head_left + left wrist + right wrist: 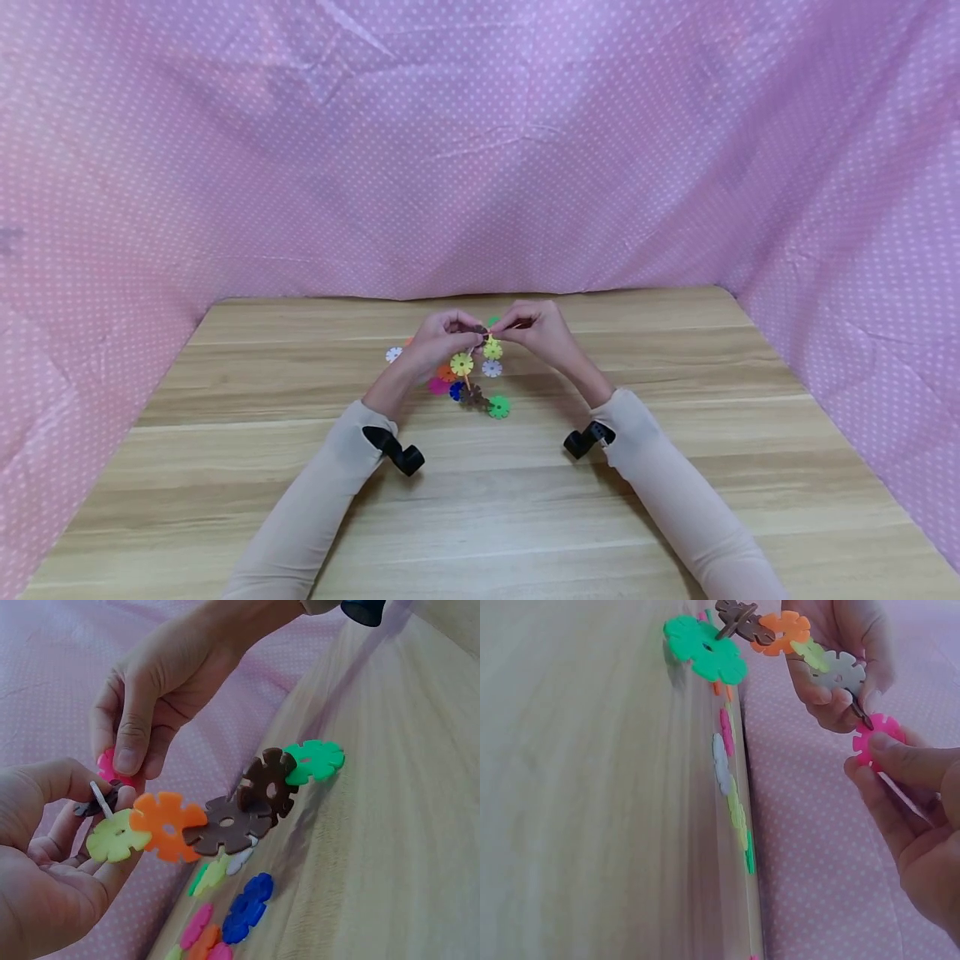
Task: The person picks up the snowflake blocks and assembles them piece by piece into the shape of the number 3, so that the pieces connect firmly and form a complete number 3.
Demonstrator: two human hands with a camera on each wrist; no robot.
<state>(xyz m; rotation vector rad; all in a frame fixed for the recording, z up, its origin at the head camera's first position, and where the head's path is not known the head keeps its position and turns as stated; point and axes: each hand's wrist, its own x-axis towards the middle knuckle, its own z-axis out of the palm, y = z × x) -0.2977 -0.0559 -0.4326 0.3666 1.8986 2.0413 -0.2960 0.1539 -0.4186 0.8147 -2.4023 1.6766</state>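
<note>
My left hand (438, 342) grips a chain of interlocking flower-shaped plastic discs near its end, thumb and fingers at a brown disc (97, 804). From there the chain runs through a white disc (838, 673), a yellow disc (118, 835), an orange disc (166, 826) and two more brown discs (227, 825) to a green disc (315, 760) at the far end. Between thumb and fingertips, my right hand (543, 335) pinches a pink disc (877, 739). The pink disc's edge meets the brown one in the right wrist view; fingers partly cover both.
Loose discs lie on the wooden table (480, 508) under and around the hands: a white disc (393, 355) at left, a blue disc (247, 907), a magenta disc (438, 387), a yellow-green disc (492, 349) and others. Pink dotted cloth (480, 167) surrounds the table's back and sides.
</note>
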